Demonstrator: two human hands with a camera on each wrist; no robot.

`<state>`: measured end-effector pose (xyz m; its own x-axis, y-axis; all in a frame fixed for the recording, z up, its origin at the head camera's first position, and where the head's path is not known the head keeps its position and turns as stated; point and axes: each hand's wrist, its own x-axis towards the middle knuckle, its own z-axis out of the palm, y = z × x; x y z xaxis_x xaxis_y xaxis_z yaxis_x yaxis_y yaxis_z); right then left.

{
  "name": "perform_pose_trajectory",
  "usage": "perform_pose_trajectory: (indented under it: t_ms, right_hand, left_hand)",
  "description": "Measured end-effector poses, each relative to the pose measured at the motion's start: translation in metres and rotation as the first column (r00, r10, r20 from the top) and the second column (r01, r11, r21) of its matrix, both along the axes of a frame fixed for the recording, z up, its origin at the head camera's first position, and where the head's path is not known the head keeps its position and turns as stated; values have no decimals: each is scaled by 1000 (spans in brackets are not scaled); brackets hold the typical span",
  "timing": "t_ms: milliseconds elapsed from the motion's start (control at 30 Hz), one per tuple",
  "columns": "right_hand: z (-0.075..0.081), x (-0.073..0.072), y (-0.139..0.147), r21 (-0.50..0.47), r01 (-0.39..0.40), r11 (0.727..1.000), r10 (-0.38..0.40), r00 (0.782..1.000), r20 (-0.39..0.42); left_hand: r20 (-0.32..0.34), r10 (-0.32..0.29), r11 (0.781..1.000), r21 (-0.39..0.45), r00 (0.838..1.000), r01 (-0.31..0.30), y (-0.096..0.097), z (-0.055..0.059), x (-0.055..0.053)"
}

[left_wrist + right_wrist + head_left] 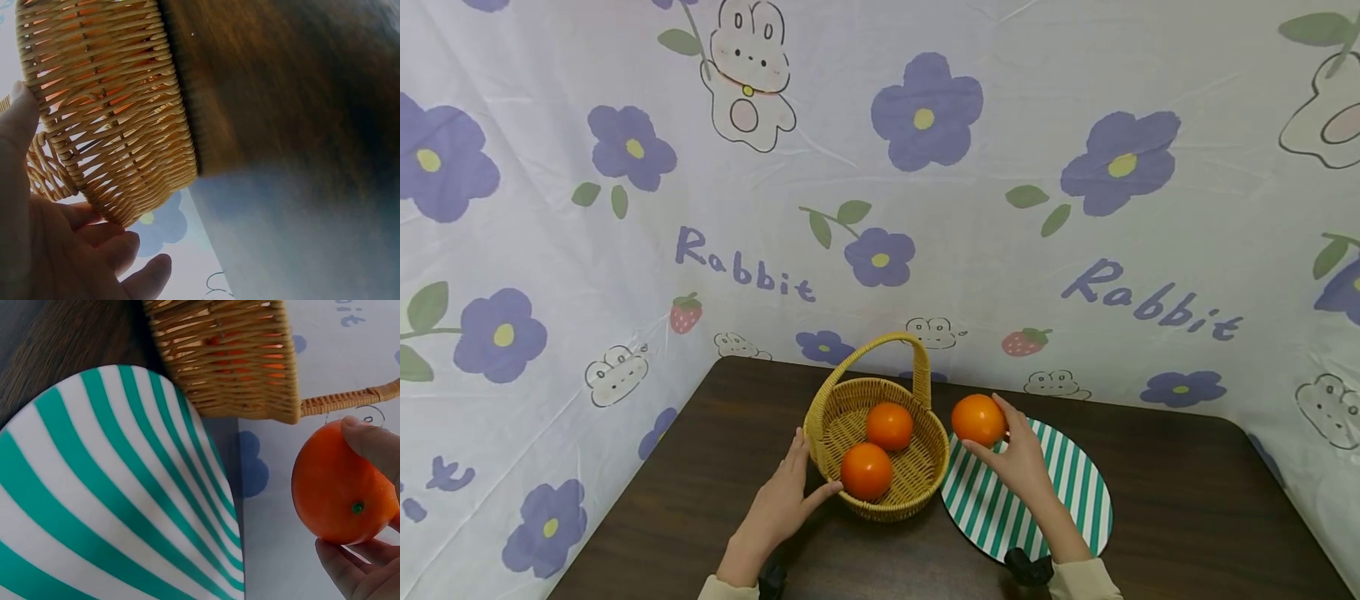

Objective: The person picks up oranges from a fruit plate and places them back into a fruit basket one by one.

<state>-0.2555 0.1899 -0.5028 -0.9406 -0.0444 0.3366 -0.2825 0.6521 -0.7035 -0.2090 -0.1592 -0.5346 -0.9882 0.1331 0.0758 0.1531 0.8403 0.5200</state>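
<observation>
A yellow wicker basket (937,467) with a tall arched handle stands on the table. Inside it lie two oranges, one nearer (867,472) and one farther back (890,426). My left hand (778,504) rests against the basket's left side, fingers along the outer wall and thumb at the front rim. In the left wrist view, the thumb and fingers lie spread on the weave (119,106). Between thumb and fingers, my right hand (1024,458) holds a third orange (340,487), showing a small green stem spot. That orange is raised right of the basket, over the far edge of a striped round mat (1067,467).
The mat, green and white, lies flat on the dark wooden table (1180,500), close to the basket's right side. Behind and to the left hangs a pale cloth (970,250) printed with flowers and rabbits, meeting the table's back edge.
</observation>
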Motion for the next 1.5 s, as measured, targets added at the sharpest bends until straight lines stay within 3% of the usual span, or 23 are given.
perform_pose_trajectory:
  t_ms: [867,1500]
  right_hand:
    - [26,15,-21,-39,-73,997,73,997,-23]
    - [20,23,-47,-34,-189,981,189,982,-6]
  left_hand:
    - [-9,-4,1000,7,1000,4,-1,0,-1]
    - [0,0,1000,20,1000,0,1,-1,1]
